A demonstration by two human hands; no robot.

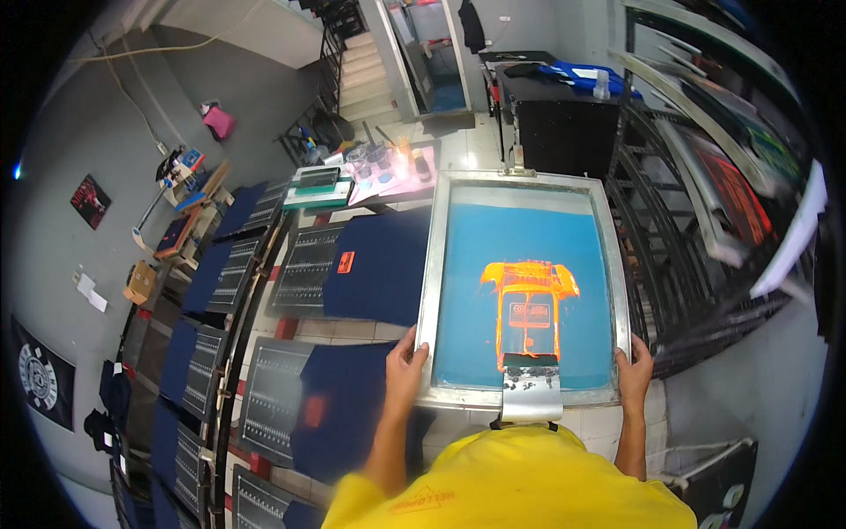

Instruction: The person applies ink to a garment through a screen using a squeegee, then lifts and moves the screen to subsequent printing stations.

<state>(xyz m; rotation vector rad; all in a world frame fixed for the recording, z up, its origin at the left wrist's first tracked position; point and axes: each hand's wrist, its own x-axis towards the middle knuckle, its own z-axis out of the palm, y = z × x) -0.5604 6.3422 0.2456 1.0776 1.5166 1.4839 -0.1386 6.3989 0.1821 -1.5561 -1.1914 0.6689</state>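
Observation:
A screen printing frame (429,291) with a pale metal rim and blue mesh (476,238) lies in front of me. My left hand (405,368) grips its left side near the close corner. On the opposite side, my right hand (634,370) holds the right rim at about the same height. Bright orange ink (529,278) is smeared over the middle of the mesh, around a rectangular design. A metal squeegee (531,395) rests at the near edge, its dark blade on the mesh and its handle toward my yellow shirt. Whatever lies beneath the screen is hidden.
Left of the screen, navy fabric pieces (379,264) lie over dark perforated boards (273,397); one carries an orange print (346,263). Ink pots (379,159) stand on a pink-covered surface beyond. A metal rack (670,238) with other screens stands close on the right.

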